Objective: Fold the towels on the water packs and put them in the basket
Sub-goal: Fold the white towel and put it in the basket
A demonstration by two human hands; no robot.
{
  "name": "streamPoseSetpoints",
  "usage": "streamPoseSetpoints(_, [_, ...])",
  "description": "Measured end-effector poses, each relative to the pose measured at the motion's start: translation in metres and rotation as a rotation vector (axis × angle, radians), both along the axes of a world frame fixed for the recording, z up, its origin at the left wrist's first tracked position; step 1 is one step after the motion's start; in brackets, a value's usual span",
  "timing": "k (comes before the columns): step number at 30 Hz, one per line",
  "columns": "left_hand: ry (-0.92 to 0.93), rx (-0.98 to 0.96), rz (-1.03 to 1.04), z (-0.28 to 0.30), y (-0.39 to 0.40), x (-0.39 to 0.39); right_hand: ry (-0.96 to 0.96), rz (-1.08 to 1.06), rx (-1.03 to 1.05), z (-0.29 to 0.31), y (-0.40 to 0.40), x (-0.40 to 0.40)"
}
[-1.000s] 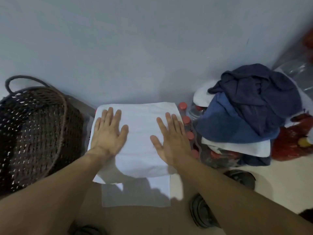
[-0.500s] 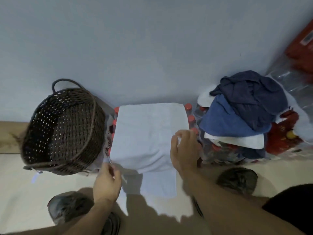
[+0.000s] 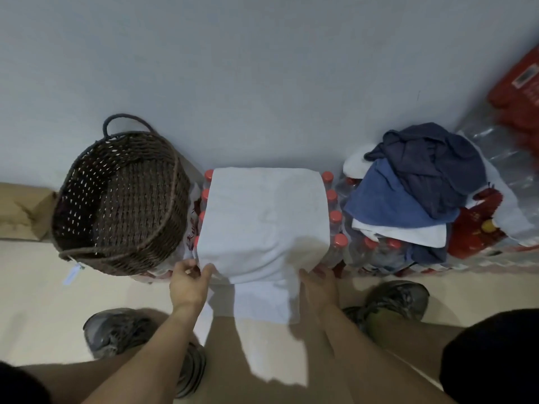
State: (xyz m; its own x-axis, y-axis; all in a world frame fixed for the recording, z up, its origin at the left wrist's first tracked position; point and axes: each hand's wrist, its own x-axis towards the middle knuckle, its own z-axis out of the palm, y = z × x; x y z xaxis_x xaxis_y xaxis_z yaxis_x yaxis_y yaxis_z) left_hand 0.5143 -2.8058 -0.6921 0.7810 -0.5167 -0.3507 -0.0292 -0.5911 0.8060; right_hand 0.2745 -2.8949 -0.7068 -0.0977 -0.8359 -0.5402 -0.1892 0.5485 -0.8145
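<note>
**Both my hands hold the near edge of a white towel draped over a water pack**

My left hand [image 3: 189, 282] is at the near left corner of the white towel [image 3: 264, 217], knuckles up, thumb and fingers curled so they pinch the cloth where it turns over the pack's edge. My right hand [image 3: 319, 282] is at the near right corner, palm turned inward toward the cloth, fingers wrapped into the fold and partly hidden by it; it grips the towel too. Both forearms reach forward from the near edge of the view, bare, angling in toward the towel.

The towel is soft terry, pale and slightly rumpled, folded to a rough square. It lies flat on top of a pack of water bottles [image 3: 335, 220], and a lower layer hangs down the near side toward the floor. Red bottle caps show in a row along its left and right edges.

To the left, just beside the pack, stands a round dark brown wicker basket [image 3: 119, 252] with a loop handle at its far rim and a small tag hanging at its near side. Its woven wall is open, with light showing through.

To the right, on a second pack of bottles, sits a heap of unfolded towels [image 3: 408, 193]: dark navy on top, mid blue beneath, white under that.

My shoes [image 3: 399, 298] rest on a smooth pale floor [image 3: 35, 301]. A plain grey wall [image 3: 262, 68] rises behind everything.
</note>
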Motion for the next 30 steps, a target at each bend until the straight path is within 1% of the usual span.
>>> streamPoseSetpoints(2, [0.0, -0.002, -0.006, 0.001, -0.002, -0.003, -0.066, -0.026, -0.003, 0.007, -0.006, -0.002])
streamPoseSetpoints(4, [-0.019, -0.014, -0.033, 0.002, -0.003, -0.005, -0.118, -0.059, 0.065, 0.005, -0.007, -0.003])
streamPoseSetpoints(7, [-0.027, -0.018, -0.05, 0.003, -0.004, -0.004, -0.08, -0.073, 0.151, -0.001, -0.006, 0.0])
streamPoseSetpoints(9, [-0.023, -0.006, -0.061, 0.006, -0.004, -0.005, -0.007, -0.076, 0.126, -0.002, -0.007, 0.001])
streamPoseSetpoints(12, [0.008, -0.013, -0.051, 0.011, -0.002, -0.011, 0.12, -0.026, 0.092, -0.001, -0.007, -0.002])
streamPoseSetpoints(15, [-0.006, 0.006, -0.06, 0.018, 0.0, -0.009, 0.152, -0.128, 0.064, 0.005, -0.002, -0.009])
streamPoseSetpoints(17, [-0.054, 0.035, -0.079, 0.025, -0.005, -0.002, 0.242, -0.174, -0.012, 0.011, 0.002, -0.012])
streamPoseSetpoints(20, [-0.084, 0.04, -0.116, 0.042, -0.021, 0.006, 0.333, -0.31, -0.171, 0.027, 0.006, -0.013])
streamPoseSetpoints(22, [-0.068, -0.013, -0.095, 0.055, -0.034, 0.01, 0.39, -0.36, -0.249, 0.043, 0.002, -0.01])
streamPoseSetpoints(23, [-0.051, -0.051, -0.064, 0.062, -0.04, 0.011, 0.384, -0.37, -0.271, 0.052, -0.003, -0.008])
streamPoseSetpoints(25, [0.008, -0.148, 0.013, 0.075, -0.051, 0.011, 0.262, -0.409, -0.3, 0.069, -0.014, -0.003])
streamPoseSetpoints(27, [0.109, -0.249, 0.068, 0.089, -0.06, 0.008, 0.13, -0.452, -0.356, 0.086, -0.027, -0.001])
streamPoseSetpoints(28, [0.157, -0.299, 0.065, 0.094, -0.063, 0.006, 0.104, -0.432, -0.385, 0.093, -0.034, -0.001])
streamPoseSetpoints(29, [0.192, -0.351, 0.032, 0.098, -0.065, 0.005, 0.096, -0.368, -0.399, 0.1, -0.04, 0.0])
streamPoseSetpoints(30, [0.2, -0.392, -0.041, 0.101, -0.066, 0.004, 0.128, -0.259, -0.388, 0.105, -0.047, 0.001])
